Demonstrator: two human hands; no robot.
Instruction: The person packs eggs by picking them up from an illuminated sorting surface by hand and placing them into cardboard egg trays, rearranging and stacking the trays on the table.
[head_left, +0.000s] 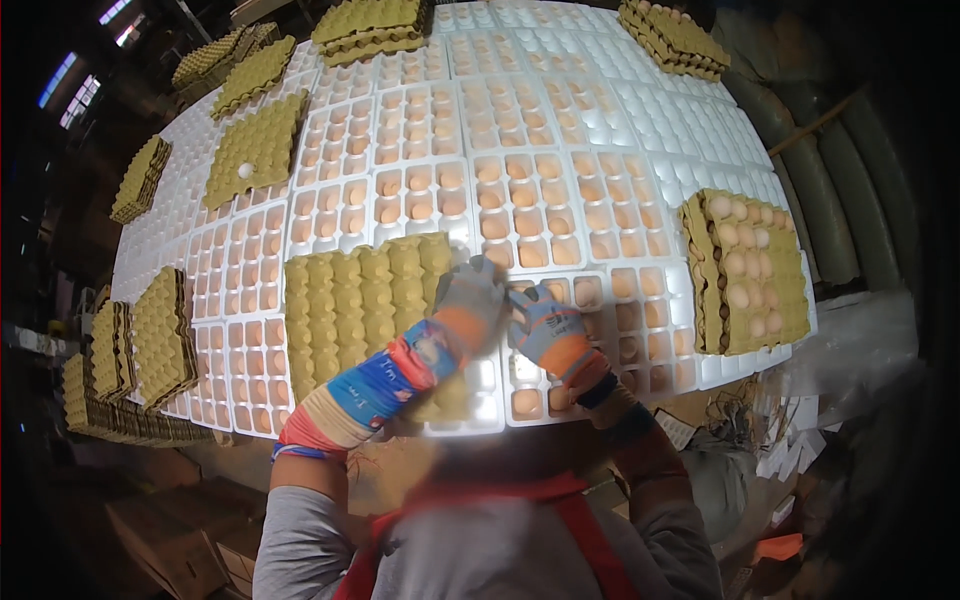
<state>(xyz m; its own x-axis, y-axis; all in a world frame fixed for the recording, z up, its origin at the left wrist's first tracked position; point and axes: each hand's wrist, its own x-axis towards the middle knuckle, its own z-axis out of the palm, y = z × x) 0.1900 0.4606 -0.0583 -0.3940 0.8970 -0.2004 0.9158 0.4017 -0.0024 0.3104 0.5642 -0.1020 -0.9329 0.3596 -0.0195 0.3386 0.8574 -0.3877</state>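
My left hand (472, 300), in a grey and orange work glove, is over the right edge of a yellowish pulp egg tray (360, 285) whose visible cups hold no eggs. Close beside it, my right hand (546, 322), gloved alike, is over a white foam egg tray (516, 420) with brown eggs in several of its cells. The fingers of both hands are bent and nearly meet at that tray's upper left corner. Something small and pale shows at my right fingertips, too unclear to name. Whether my left hand holds anything is hidden. A brown egg (526, 401) lies in a near cell.
Rows of white foam trays of eggs (521, 187) cover the table. A pulp tray stack with eggs (750, 277) stands at the right; more pulp tray stacks (161, 337) stand at the left and far edges. One white egg (245, 170) rests on a pulp tray.
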